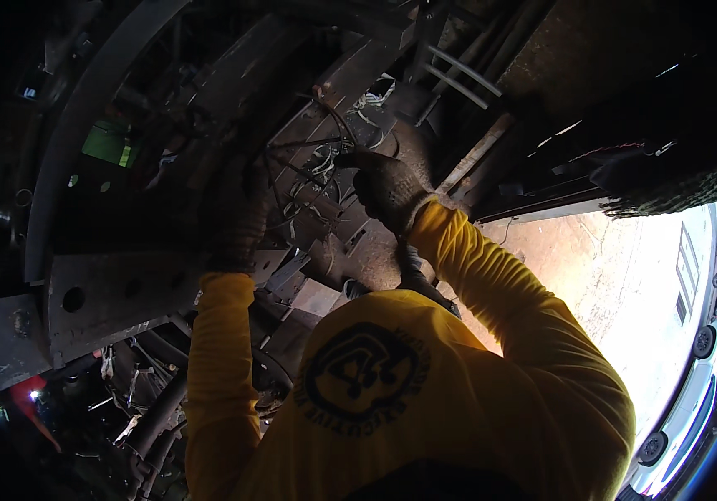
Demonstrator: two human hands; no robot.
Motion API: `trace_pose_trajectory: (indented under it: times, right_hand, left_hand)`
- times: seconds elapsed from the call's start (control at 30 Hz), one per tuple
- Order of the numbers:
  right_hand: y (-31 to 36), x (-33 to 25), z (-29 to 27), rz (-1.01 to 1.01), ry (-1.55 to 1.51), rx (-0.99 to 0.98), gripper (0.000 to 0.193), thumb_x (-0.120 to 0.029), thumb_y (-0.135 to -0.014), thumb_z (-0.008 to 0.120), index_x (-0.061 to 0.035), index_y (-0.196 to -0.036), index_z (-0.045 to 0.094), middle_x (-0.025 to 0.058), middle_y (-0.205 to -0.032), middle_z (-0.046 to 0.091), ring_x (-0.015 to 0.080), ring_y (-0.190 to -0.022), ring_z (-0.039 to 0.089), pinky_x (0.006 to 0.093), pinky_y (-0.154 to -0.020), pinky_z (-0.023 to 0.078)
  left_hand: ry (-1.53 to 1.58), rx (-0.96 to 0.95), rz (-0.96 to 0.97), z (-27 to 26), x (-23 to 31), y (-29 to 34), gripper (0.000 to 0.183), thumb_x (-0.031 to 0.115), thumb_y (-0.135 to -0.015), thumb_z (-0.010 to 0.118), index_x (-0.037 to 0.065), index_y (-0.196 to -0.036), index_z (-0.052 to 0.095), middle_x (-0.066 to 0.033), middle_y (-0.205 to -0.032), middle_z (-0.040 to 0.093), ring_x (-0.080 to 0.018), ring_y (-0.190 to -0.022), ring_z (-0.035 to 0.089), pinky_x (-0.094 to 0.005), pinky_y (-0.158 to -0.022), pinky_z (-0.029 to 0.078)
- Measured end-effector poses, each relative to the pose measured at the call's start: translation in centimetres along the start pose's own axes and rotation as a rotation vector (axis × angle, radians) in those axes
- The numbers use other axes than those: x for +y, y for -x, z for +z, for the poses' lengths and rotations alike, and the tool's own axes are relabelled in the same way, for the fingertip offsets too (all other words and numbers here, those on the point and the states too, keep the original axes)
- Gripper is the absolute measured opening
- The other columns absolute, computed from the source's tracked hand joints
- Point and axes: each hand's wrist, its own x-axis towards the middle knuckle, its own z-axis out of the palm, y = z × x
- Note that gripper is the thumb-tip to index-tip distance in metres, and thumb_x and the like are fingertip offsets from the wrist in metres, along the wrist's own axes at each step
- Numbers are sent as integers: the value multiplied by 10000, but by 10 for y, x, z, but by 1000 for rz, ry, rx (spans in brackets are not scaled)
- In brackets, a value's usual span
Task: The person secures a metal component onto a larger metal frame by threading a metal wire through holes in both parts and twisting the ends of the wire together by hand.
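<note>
A small frame of thin dark metal rods (296, 144) is between my hands, with several rods meeting at angles. My right hand (388, 185), in a dark knit glove, is at the frame's right side. Its fingers are bent, closed on the rod end there. My left hand (240, 196), also gloved, reaches up beside the frame's left edge. Deep shadow hides its fingers, so its grip does not show. Beneath the frame lie tangled pale strips and wires (321, 167).
A steel beam with round holes (112, 292) runs below my left hand. On the left a curved metal bar (70, 134) rises. Scrap pipes (154, 417) lie lower left. Parallel rods (463, 75) stick out at upper right. Beyond sunlit ground (575, 259) stands a white vehicle (680, 426).
</note>
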Motion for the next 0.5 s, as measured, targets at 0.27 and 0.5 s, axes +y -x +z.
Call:
trace_pose_trajectory:
  times: [0.27,0.5]
  right_hand:
    - [-1,6,5,-46,3,52,405,-46,-940,536,-91,-1340,574,109,-783,624,174,-623,640,307,-553,521]
    - [30,12,26,154,-758,42,511,-389,-1053,485,-26,-1413,468,55,-1015,587,181,-886,609,320,-773,525]
  left_hand:
    - [43,15,16,-2,-1,-1,413,364,-984,591,59,-1259,632,-185,-1227,670,-339,-1134,647,-413,-985,498]
    - [52,41,33,4,-6,-1,395,345,-986,594,43,-1236,641,-200,-1201,675,-349,-1108,655,-417,-967,508]
